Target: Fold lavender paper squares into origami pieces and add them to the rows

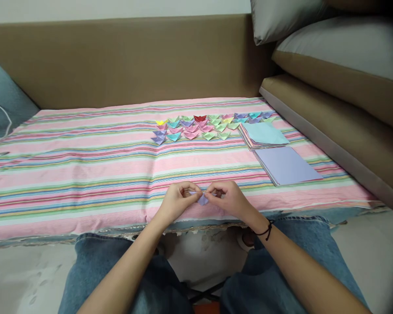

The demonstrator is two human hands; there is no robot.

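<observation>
A small folded piece of lilac paper (pixel 203 199) is pinched between both my hands over the near edge of the striped cloth (pixel 85 174). My left hand (pixel 177 199) grips its left end with closed fingers. My right hand (pixel 227 198) grips the right end the same way; a black band circles that wrist. Farther back lie several small folded paper shapes (pixel 196 126) in rows, in pink, green, blue, purple, yellow and red.
Two stacks of square paper sit at the right: a light blue topped one (pixel 265 134) and a lilac topped one (pixel 286 165). A brown sofa back (pixel 134 61) rises behind, cushions (pixel 340 48) at right. My jeans-clad knees (pixel 118 270) are below.
</observation>
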